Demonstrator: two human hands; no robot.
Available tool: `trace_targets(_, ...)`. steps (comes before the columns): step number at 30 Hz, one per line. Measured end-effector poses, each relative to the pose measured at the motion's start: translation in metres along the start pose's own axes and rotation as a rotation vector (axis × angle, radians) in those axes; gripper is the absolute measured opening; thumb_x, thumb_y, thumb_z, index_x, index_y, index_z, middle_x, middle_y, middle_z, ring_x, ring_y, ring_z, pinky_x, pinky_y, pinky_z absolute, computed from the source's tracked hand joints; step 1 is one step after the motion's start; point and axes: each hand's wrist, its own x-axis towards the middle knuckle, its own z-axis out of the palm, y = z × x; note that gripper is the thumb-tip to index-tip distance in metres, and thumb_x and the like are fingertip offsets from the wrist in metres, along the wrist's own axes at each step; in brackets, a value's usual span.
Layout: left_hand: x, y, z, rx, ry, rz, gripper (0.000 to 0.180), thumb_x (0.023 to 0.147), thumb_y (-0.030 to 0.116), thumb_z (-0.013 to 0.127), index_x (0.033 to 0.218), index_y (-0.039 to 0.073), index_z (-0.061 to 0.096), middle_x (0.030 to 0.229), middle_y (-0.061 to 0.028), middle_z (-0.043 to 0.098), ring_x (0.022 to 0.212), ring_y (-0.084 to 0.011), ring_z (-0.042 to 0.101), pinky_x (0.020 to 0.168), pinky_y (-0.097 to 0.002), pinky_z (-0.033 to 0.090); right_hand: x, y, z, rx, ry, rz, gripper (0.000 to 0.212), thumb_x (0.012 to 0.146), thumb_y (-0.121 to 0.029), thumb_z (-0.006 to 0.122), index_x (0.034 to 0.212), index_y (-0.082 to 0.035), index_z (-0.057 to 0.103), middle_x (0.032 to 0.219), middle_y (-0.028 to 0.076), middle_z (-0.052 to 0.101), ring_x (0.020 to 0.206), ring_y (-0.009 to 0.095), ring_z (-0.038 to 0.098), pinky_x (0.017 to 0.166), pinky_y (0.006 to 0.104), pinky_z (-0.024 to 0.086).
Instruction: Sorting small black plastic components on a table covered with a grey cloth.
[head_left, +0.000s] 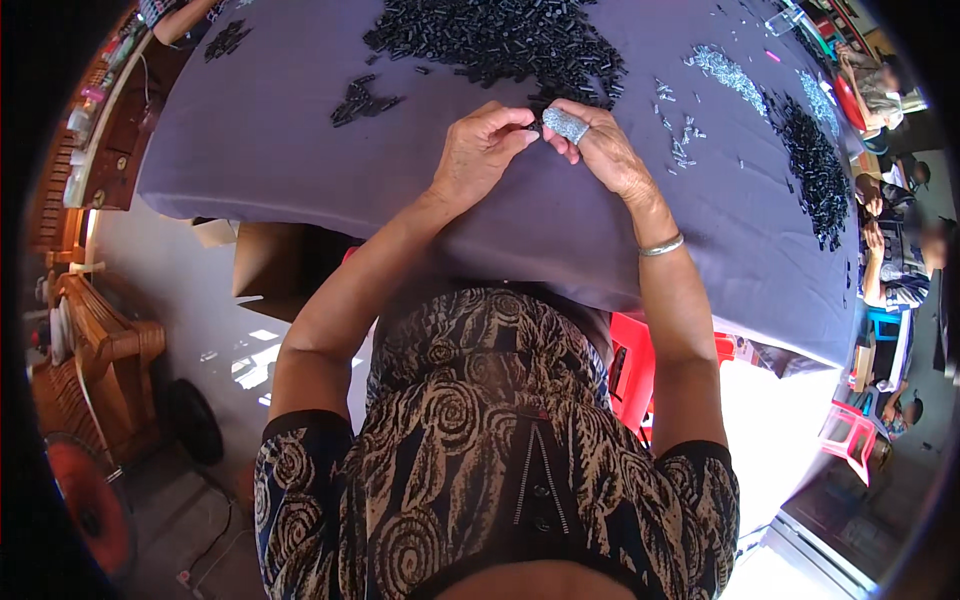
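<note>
My left hand (480, 150) and my right hand (600, 150) meet above the near part of a cloth-covered table. Both are closed in a pinch, fingertips nearly touching. Between them is a small black piece (537, 122), mostly hidden by the fingers, so its exact shape does not show. A silvery-grey finger cover (566, 125) wraps one digit of the right hand, and a metal bracelet (661, 245) circles that wrist. Just beyond the hands spreads a large heap of short black pieces (500, 35); a smaller cluster of them (362, 101) lies to the left.
Small see-through pieces (730, 72) are scattered at the right, beside another black heap (818, 175). The purple-grey tablecloth (300, 150) hangs over the near edge. Below stand a cardboard box (285, 262) and a red stool (630, 365). Other people sit along the right side.
</note>
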Motion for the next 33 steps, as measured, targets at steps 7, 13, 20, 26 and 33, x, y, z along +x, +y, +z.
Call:
trace_targets(7, 0.001, 0.003, 0.0, -0.032, -0.001, -0.016, 0.021, 0.082, 0.001, 0.064, 0.103, 0.002, 0.062, 0.089, -0.0009, 0.056, 0.079, -0.0066, 0.054, 0.066, -0.0198, 0.045, -0.001, 0.003, 0.0, 0.07, 0.015, -0.006, 0.032, 0.092, -0.031, 0.045, 0.084, -0.003, 0.058, 0.065, -0.002, 0.051, 0.056, 0.006, 0.044, 0.051, 0.0207, 0.039)
trace_targets(13, 0.001, 0.015, 0.003, -0.21, -0.01, -0.144, 0.022, 0.081, 0.002, 0.065, 0.103, 0.004, 0.063, 0.09, -0.0002, 0.057, 0.077, -0.0064, 0.054, 0.066, -0.021, 0.046, -0.002, 0.008, 0.001, 0.276, 0.051, -0.047, 0.049, 0.092, -0.051, 0.04, 0.085, -0.005, 0.056, 0.073, 0.001, 0.053, 0.063, 0.009, 0.047, 0.055, 0.0226, 0.038)
trace_targets(20, 0.003, 0.034, 0.008, -0.357, 0.016, -0.144, 0.021, 0.08, 0.002, 0.066, 0.101, 0.003, 0.064, 0.094, -0.0003, 0.054, 0.082, -0.0071, 0.052, 0.072, -0.0215, 0.045, -0.003, 0.011, 0.003, 0.326, -0.011, -0.038, 0.065, 0.089, -0.063, 0.03, 0.08, -0.004, 0.056, 0.069, 0.002, 0.05, 0.061, 0.01, 0.046, 0.051, 0.0225, 0.038)
trace_targets(26, 0.003, 0.029, 0.013, -0.314, 0.05, -0.1, 0.017, 0.078, 0.003, 0.068, 0.094, 0.0, 0.064, 0.102, -0.0046, 0.05, 0.089, -0.0122, 0.054, 0.078, -0.0248, 0.047, -0.01, -0.003, 0.015, 0.694, -0.249, 0.145, 0.053, 0.087, -0.062, 0.038, 0.096, -0.013, 0.056, 0.064, -0.007, 0.032, 0.054, 0.005, 0.026, 0.046, 0.0211, 0.018)
trace_targets(33, -0.004, 0.029, 0.015, -0.389, 0.017, -0.087, 0.014, 0.078, 0.003, 0.068, 0.091, 0.003, 0.065, 0.097, -0.0019, 0.053, 0.087, -0.0096, 0.049, 0.077, -0.0239, 0.041, -0.011, 0.009, 0.017, 0.821, -0.36, 0.17, 0.041, 0.087, -0.051, 0.048, 0.09, -0.011, 0.054, 0.059, -0.009, 0.024, 0.05, 0.004, 0.023, 0.042, 0.0188, 0.016)
